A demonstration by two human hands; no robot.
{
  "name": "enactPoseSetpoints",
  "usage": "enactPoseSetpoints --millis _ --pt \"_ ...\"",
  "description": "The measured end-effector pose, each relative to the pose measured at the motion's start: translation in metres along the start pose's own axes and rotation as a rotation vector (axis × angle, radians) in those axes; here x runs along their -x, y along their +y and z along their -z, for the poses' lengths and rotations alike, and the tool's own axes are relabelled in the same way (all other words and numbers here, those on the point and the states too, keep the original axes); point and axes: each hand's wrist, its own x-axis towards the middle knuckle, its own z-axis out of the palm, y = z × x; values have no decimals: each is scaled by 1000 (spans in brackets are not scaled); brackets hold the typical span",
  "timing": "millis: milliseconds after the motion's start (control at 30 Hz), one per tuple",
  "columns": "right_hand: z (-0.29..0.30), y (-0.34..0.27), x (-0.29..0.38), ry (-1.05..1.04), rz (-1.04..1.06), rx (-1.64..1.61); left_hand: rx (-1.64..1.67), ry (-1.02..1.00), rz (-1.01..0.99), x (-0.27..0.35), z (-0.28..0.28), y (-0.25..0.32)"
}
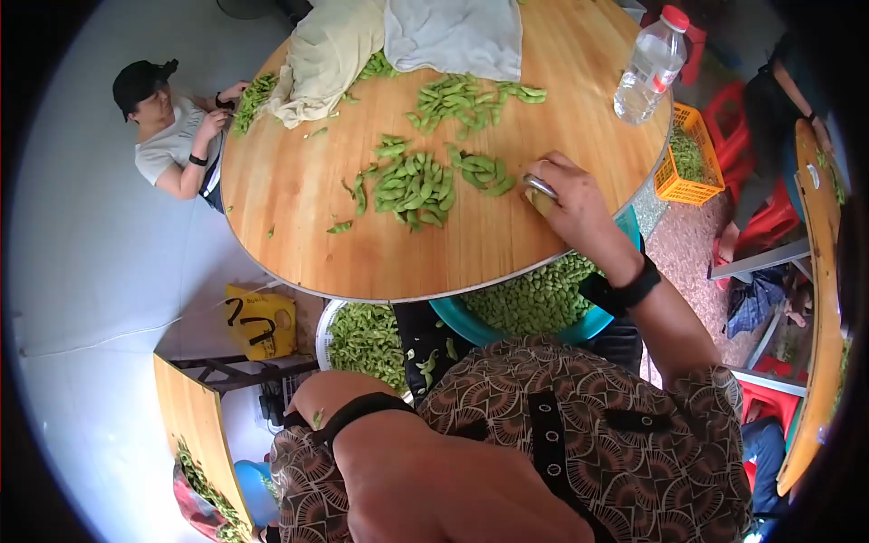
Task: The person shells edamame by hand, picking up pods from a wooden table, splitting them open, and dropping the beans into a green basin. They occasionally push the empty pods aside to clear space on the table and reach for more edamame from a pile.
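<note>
On the round wooden table, my right hand (570, 197) rests near the right front edge, fingers curled round a small shiny metal tool (541, 186); a yellowish piece shows below it, too small to identify. My left hand (455, 485) is very near the camera at the bottom, its fingers cut off or hidden. A pile of green soybean pods (414, 189) lies mid-table, with a smaller group of pods (483, 171) between it and my right hand. More pods (455, 100) lie behind, by a white cloth (453, 37) and a cream cloth (326, 61).
Under the front edge stand a teal basin of shelled beans (468, 331) and a white basket of pods (323, 339). A water bottle (648, 71) stands at right, beyond it an orange crate (686, 193). A person (180, 149) sits at left; others are at right.
</note>
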Motion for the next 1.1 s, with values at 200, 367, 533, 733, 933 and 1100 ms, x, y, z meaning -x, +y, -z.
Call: enactPoseSetpoints --millis 200,367,533,733,933,1100 --pt "-18 11 -7 -184 -51 139 258 50 213 -1 0 4" --pt "-7 -3 0 -204 -31 88 165 76 531 -13 10 29" --pt "4 -11 28 -179 -155 -155 -1163 -159 699 -3 107 6" --pt "14 -45 26 -214 -794 -929 -1634 -437 486 70 155 -30" --pt "28 -52 25 -179 -959 -1278 -1568 -199 610 76 152 -31" --pt "21 -60 45 -266 -732 -933 -1228 83 843 82 147 -31"
